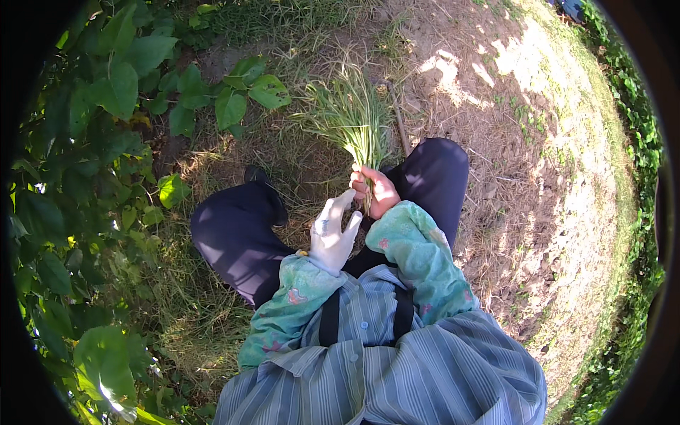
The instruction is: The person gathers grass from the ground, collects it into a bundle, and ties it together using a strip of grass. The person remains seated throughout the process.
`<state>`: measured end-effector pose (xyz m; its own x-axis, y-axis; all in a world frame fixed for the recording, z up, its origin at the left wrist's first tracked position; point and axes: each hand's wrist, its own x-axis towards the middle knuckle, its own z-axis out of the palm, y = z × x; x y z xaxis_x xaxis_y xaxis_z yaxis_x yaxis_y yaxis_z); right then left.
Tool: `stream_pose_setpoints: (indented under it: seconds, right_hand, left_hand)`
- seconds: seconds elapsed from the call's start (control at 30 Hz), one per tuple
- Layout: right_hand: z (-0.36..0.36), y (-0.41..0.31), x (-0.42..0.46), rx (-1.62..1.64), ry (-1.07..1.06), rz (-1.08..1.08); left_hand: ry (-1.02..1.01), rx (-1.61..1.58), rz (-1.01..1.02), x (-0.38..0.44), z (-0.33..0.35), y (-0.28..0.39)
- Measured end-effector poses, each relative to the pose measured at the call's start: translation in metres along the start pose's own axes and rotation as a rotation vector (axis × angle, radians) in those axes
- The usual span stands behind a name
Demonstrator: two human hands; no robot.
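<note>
My right hand (383,195), bare, is closed around the lower stems of a bundle of cut grass (360,125). The green blades fan out away from me, and the short stem ends stick out below the fist. Just left of those ends is my left hand (332,231) in a white glove with a dark mark on its back. Its thumb and fingers are apart, and I see nothing between them. Both hands are over the gap between my bent knees.
Leafy branches (119,90) crowd in from the left. A thin wooden stick (399,119) lies beyond my right knee (438,175). Dry cut grass and bare soil (510,202) stretch to the right, up to a green hedge-like strip (640,159). My dark shoe (273,199) rests on grass.
</note>
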<state>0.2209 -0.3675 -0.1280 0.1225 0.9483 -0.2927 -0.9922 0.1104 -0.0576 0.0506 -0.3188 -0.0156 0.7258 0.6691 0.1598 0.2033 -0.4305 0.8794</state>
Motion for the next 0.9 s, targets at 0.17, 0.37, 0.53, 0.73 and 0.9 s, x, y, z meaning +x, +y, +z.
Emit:
stream_pose_setpoints:
  seconds: [0.17,0.37,0.53,0.73,0.9]
  right_hand:
    - [0.032,-0.006,-0.006,-0.157,-0.069,0.008]
    - [0.078,-0.018,-0.014,-0.130,-0.170,-0.003]
    - [0.134,-0.053,-0.013,-0.105,-0.247,-0.084]
    - [0.207,-0.057,0.015,-0.359,-0.159,-0.153]
    - [0.239,-0.052,0.054,-0.482,-0.229,0.131]
  left_hand:
    - [0.078,-0.280,-0.271,0.028,-0.038,-0.025]
    - [-0.151,-0.126,-0.334,0.068,-0.069,-0.049]
    - [-0.328,-0.099,-0.204,0.109,-0.078,0.000]
    - [-0.378,-0.378,-0.135,0.177,-0.086,0.020]
    - [-0.514,-0.716,-0.181,0.245,-0.103,0.005]
